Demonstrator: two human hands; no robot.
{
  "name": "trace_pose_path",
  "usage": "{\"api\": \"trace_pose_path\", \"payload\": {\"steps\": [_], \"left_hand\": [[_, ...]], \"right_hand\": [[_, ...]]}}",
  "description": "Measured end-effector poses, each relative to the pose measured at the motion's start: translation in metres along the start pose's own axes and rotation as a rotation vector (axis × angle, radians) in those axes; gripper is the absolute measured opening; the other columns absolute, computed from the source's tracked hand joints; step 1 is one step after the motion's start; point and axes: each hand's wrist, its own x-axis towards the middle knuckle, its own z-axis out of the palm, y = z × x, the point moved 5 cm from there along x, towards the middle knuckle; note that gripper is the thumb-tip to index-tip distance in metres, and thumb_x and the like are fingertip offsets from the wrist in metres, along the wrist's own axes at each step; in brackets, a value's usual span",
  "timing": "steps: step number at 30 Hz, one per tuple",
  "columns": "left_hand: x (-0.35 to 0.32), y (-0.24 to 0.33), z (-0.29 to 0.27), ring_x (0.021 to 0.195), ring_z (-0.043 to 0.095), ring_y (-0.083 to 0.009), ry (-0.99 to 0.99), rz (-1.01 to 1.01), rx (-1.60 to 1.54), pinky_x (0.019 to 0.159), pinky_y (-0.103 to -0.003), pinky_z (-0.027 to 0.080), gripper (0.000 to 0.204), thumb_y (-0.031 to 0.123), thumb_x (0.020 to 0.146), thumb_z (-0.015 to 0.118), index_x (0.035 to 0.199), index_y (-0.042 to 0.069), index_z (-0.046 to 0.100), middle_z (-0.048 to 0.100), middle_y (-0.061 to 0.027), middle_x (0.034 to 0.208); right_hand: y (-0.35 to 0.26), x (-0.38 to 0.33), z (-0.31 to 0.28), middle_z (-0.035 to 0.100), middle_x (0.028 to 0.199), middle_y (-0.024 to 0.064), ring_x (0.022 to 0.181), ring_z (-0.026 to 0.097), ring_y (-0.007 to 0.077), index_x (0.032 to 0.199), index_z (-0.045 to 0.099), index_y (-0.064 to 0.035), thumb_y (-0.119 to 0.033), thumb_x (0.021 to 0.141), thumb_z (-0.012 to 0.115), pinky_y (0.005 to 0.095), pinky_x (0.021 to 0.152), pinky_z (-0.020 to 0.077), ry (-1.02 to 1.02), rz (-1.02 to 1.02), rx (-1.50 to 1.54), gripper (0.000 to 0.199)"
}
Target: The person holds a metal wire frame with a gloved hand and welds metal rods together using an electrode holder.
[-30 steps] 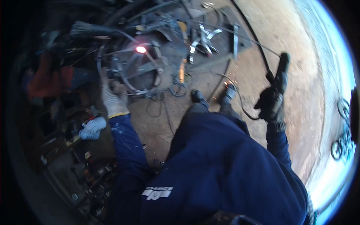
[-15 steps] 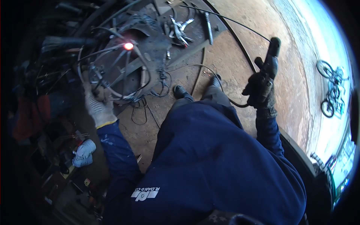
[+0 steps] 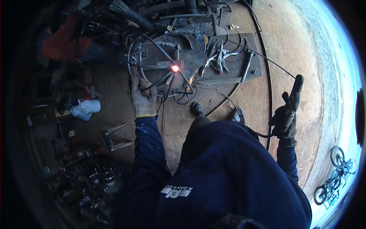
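Note:
My left hand [image 3: 145, 95], in a pale knit glove with a yellow cuff, is closed on the near rim of a round frame of bent metal rods [image 3: 156, 47]. The rods meet at a glowing orange-red spot [image 3: 175, 68] beyond that hand. Off to the right, my right hand [image 3: 284, 121], in a dark glove, grips a black welding electrode holder [image 3: 296, 93]. A long thin electrode [image 3: 263, 57] reaches from it toward the bench, its tip well away from the glow. The holder's cable runs down behind my right hand.
Locking pliers [image 3: 221, 57] and a bar-like hand tool [image 3: 248, 66] lie on the metal bench [image 3: 213, 81]. Cables cross the floor. A pale cloth bundle [image 3: 85, 109], a small wooden frame [image 3: 116, 137] and reddish clothing [image 3: 63, 44] are at left; a bicycle [image 3: 335, 175] is outside at right.
The view has swung, so bench, frame and both hands appear farther right. The glowing spot looks smaller. Both hands keep their grips, and the electrode is still held away from the frame.

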Motion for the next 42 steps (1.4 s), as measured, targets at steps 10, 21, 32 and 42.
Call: {"api": "trace_pose_path", "payload": {"steps": [10, 21, 32, 42], "left_hand": [[-0.057, -0.002, 0.017, 0.042, 0.024, -0.0049, 0.22, 0.104, 0.139, 0.039, -0.023, 0.024, 0.042, 0.03, 0.108, 0.043, 0.147, 0.014, 0.045, 0.025, 0.0053, 0.058], [-0.064, 0.029, -0.012, 0.038, 0.04, -0.0069, 0.385, 0.224, 0.452, 0.035, -0.023, 0.034, 0.051, 0.031, 0.103, 0.055, 0.147, 0.007, 0.045, 0.051, 0.0025, 0.06], [-0.053, 0.045, -0.034, 0.04, 0.03, -0.0046, 0.491, 0.18, 0.604, 0.039, -0.022, 0.028, 0.052, 0.034, 0.103, 0.056, 0.147, 0.01, 0.046, 0.041, 0.0067, 0.059], [-0.044, 0.03, -0.052, 0.04, 0.04, -0.0065, 0.654, 0.179, 0.678, 0.038, -0.022, 0.034, 0.039, 0.029, 0.101, 0.058, 0.136, 0.011, 0.06, 0.05, 0.0032, 0.062]], "right_hand": [[-0.002, 0.005, -0.019, 0.06, 0.083, 0.0099, 0.059, 0.065, 0.0227, 0.152, 0.024, -0.0001, -0.014, 0.09, 0.066, 0.0359, 0.05, 0.0569, -0.151, 0.011, -0.01, 0.076], [0.013, -0.02, -0.007, 0.062, 0.085, 0.0128, 0.06, 0.066, 0.0256, 0.151, 0.029, 0.0004, -0.02, 0.09, 0.07, 0.0406, 0.051, 0.0586, -0.172, 0.05, 0.058, 0.075], [0.027, -0.032, 0.016, 0.063, 0.084, 0.0125, 0.061, 0.067, 0.0252, 0.153, 0.023, 0.0011, -0.016, 0.092, 0.067, 0.0404, 0.051, 0.0589, -0.15, 0.107, 0.119, 0.077], [0.041, -0.036, 0.029, 0.063, 0.083, 0.0109, 0.064, 0.066, 0.0226, 0.154, 0.021, 0.0018, -0.014, 0.093, 0.065, 0.0368, 0.055, 0.0583, -0.197, 0.137, 0.097, 0.077]]}}
